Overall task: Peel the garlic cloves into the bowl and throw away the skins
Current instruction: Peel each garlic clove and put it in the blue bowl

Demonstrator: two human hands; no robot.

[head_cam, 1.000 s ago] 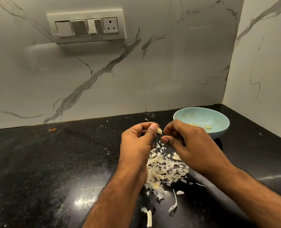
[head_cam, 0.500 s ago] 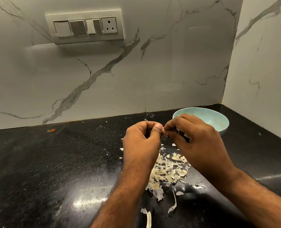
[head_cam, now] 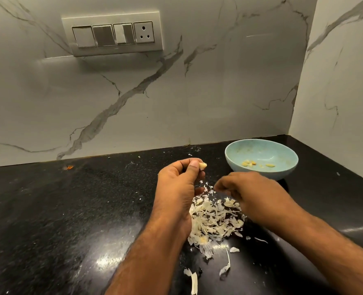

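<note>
Now hands apart, left hand (head_cam: 177, 184) pinching clove (head_cam: 203, 165), right hand (head_cam: 255, 194) dropped over skins (head_cam: 214, 222)

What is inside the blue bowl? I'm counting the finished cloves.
The blue bowl holds a few small yellowish peeled garlic pieces near its front; they are too small to count. The near rim hides the lowest part.
</note>
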